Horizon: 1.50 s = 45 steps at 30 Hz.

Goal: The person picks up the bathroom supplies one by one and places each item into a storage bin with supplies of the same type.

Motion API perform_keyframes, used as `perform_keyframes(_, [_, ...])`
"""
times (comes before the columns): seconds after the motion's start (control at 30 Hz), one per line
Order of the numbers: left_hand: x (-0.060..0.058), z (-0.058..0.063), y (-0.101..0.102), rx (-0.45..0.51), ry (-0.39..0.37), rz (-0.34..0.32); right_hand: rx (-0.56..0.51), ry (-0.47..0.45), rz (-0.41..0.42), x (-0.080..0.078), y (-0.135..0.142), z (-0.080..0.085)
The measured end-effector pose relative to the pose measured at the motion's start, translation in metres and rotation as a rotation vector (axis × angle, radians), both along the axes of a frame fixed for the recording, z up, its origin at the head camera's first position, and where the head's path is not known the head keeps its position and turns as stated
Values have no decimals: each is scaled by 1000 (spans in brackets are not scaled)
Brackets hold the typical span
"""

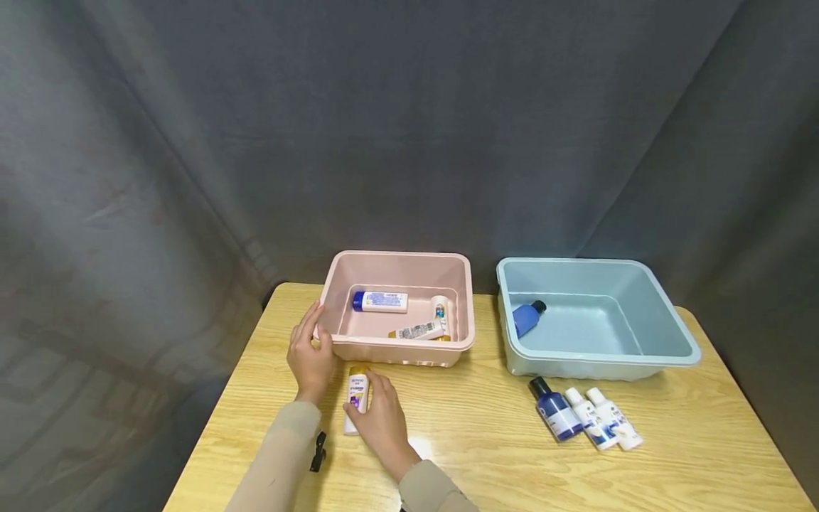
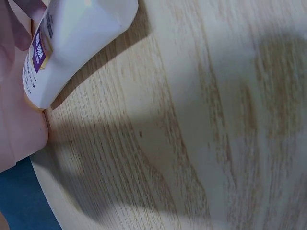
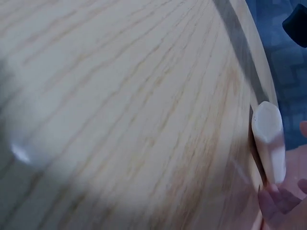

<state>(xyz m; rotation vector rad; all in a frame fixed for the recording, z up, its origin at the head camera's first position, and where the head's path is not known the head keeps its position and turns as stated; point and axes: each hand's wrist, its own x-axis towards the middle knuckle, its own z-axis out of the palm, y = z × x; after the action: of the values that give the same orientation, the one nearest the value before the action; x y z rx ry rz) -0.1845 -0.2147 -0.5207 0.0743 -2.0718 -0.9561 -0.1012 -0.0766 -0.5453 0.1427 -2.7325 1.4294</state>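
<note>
white bottle (image 2: 91, 33), purple label (image 2: 38, 53), illegible

The person's two beige-sleeved forearms (image 1: 271, 462) stretch forward, the bare left hand (image 1: 310, 359) pointing its extended fingers ahead, the bare right hand (image 1: 380, 418) nearer the body, thumb opposing fingers in a pinch.

Can't read fine print on gold-capped bottle (image 1: 357, 385): too small, partly behind right hand (image 1: 384, 421). Can't see all of its base, cut by left wrist view's top edge. Can't read labels on white bottles (image 1: 591, 423) before blue bin (image 1: 595, 364). Can't identify black item (image 3: 298, 26), cropped at right.
</note>
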Motion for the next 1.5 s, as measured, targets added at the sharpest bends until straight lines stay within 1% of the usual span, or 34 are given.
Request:
perform_keyframes(0.1, [0, -2, 1, 0, -6, 0, 2, -4, -16, 0, -2, -2])
perform_keyframes(0.2, [0, -2, 1, -1, 5, 3, 18, -11, -17, 0, -5, -3])
perform_keyframes(0.3, [-1, -2, 1, -5, 21, 6, 47, -10, -11, -1, -8, -4])
perform_keyframes(0.6, [-2, -1, 0, -6, 27, 5, 124, 10, -15, -2, -14, -8])
perform_keyframes(0.93, [-1, -1, 2, -8, 43, 5, 154, 94, -5, -1, -10, -12])
perform_keyframes(1.17, [-1, -1, 1, 5, 22, 1, 197, 124, -18, -2, -8, -14])
perform_keyframes(1.33, [-1, 0, 2, 7, 16, 5, 203, 140, -14, -1, -7, -14])
perform_keyframes(1.5, [0, 0, 2, 7, 8, 5, 182, 129, -7, 1, -5, -12])
